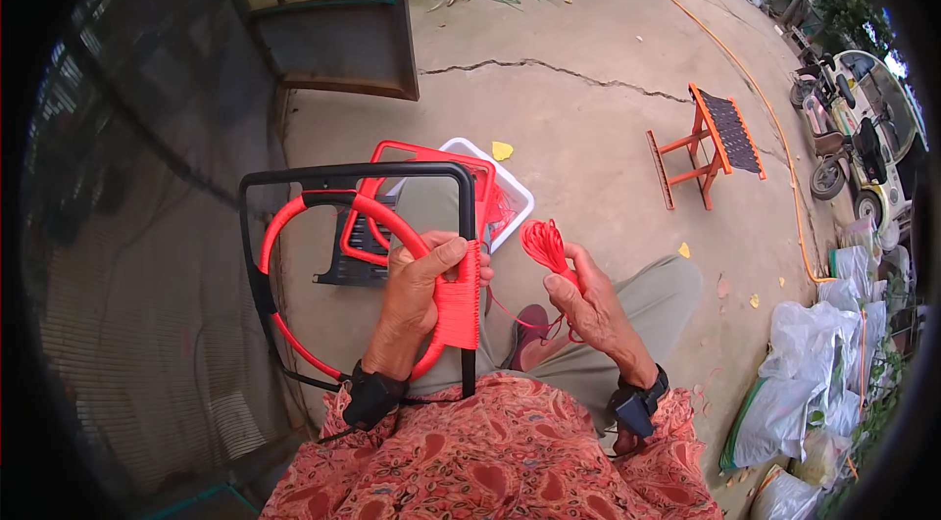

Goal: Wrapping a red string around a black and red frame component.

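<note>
My left hand [410,295] is closed round one side of a black square-cornered frame [363,170], its thumb on a band of tightly wound red cord [457,312]. That band binds the frame's right bar to a red ring [272,238] with black sections. In my right hand [598,316], a looped bundle of red cord [545,244] is pinched between thumb and fingers, off to the right of the frame. A thin strand of the cord hangs between the bundle and the frame. Part of the left fingers is hidden behind the wound bar.
Beyond the frame, a white tub [524,198] holds red cord, with a red frame [421,148] against it. An orange folding stool [720,143] stands at the right. White sacks [794,373] line the right side, near a parked vehicle [872,143]. A door [333,40] is far left.
</note>
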The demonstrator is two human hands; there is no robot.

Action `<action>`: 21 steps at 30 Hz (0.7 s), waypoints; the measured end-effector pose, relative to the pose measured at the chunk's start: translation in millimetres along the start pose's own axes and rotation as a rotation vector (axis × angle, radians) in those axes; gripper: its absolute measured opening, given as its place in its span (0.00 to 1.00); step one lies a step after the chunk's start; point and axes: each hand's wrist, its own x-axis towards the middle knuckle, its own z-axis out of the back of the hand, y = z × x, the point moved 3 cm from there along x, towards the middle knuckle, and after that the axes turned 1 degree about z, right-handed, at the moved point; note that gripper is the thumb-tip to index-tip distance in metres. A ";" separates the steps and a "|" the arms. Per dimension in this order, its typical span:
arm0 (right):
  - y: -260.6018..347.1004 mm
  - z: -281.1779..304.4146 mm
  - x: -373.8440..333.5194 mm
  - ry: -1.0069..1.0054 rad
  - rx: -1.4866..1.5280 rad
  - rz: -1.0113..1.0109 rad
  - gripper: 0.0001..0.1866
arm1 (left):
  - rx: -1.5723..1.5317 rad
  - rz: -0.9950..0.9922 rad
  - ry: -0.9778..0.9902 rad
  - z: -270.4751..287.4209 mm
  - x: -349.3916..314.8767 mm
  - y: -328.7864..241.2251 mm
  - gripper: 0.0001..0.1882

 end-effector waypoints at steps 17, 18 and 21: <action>95.9 -36.7 71.8 -0.120 -1.235 0.845 0.12 | 0.059 -0.078 -0.062 -24.0 -0.9 13.4 0.11; 95.6 -38.7 72.0 -0.093 -1.261 0.889 0.12 | 0.059 -0.079 -0.060 -24.1 -1.9 12.4 0.11; 93.6 -38.7 71.2 -0.072 -1.275 0.933 0.10 | 0.029 -0.063 0.002 -28.8 -6.2 8.6 0.14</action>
